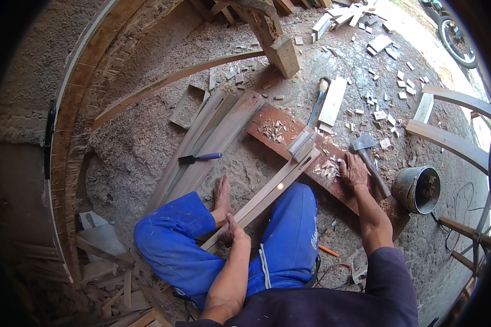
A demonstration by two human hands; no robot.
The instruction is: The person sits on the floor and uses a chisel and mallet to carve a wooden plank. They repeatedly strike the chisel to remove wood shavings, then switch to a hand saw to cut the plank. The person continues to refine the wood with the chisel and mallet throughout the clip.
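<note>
My left hand (233, 231) is closed round the near end of a long, pale wooden piece (267, 197). The far end is cut with a lengthwise slot and rests on a reddish board (335, 188), against a short wooden block (302, 145). On that board, beside a heap of wood chips (327, 168), my right hand (354, 171) lies with its fingers loosely stretched out. A hatchet (364, 143) lies just right of it, its handle (377, 173) running back past my wrist; whether my hand touches the handle is hard to tell.
Planks (218, 139) lie on the left, with a purple-handled tool (204, 157) on top. A metal bucket (401, 188) stands at the right. Beyond the board are a wood-handled tool (317, 101) and a pale block (333, 102). Curved timbers (447, 139) stand far right; an orange pencil (328, 250) lies near.
</note>
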